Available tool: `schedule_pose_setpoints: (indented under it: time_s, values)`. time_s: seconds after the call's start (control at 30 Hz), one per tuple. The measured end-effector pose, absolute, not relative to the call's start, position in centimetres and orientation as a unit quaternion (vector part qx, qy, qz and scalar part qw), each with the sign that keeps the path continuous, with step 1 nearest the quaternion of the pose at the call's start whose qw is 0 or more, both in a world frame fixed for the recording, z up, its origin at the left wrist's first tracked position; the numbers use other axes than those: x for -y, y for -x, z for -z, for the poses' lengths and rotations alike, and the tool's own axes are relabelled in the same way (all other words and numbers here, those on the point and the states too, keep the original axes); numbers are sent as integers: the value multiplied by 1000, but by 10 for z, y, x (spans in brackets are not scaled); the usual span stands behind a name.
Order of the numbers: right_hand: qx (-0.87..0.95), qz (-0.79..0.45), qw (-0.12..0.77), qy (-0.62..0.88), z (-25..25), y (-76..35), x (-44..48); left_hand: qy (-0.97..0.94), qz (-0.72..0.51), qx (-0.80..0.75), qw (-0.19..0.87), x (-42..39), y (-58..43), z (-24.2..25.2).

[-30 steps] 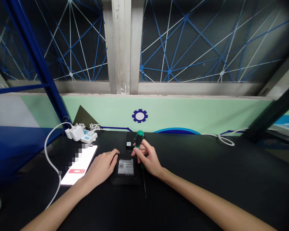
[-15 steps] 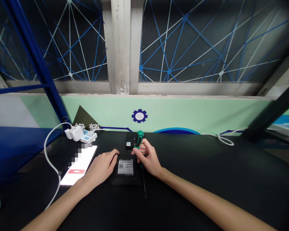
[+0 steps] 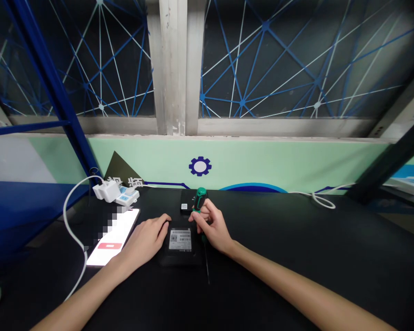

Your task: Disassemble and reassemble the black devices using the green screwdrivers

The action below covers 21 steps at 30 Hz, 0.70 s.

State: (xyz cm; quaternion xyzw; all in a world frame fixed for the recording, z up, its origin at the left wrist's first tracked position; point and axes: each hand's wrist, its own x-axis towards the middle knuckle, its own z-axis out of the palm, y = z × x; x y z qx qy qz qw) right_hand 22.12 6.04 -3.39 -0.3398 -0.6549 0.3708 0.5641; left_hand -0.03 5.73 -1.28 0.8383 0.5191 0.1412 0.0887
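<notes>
My left hand (image 3: pixel 145 243) lies curled over the left edge of a flat black device (image 3: pixel 181 255), which has a white printed label on top. My right hand (image 3: pixel 212 225) grips a screwdriver (image 3: pixel 200 198) with a green and black handle. Its thin shaft runs down behind the fingers, and the tip points at the black tabletop (image 3: pixel 296 243), to the right of the device. A smaller black box (image 3: pixel 185 203) with a small white label sits just beyond the device, close to the handle.
A phone (image 3: pixel 112 239) with a lit screen lies left of my left hand. A white cable curves from it to a white charger (image 3: pixel 106 191) beside a power strip (image 3: pixel 126 196). A blue metal post (image 3: pixel 51 92) stands at the left, with a green wall panel behind the table.
The screwdriver handle has turned slightly in my right fingers, showing more green. My left hand and both black devices have barely moved.
</notes>
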Motion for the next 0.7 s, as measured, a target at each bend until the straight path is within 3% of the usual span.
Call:
schedule_pose_setpoints:
  time_s: [0.7]
  values:
    - [679,-364,548,327,33,-224,-59,-838,-142,-520,90,-57,0,13]
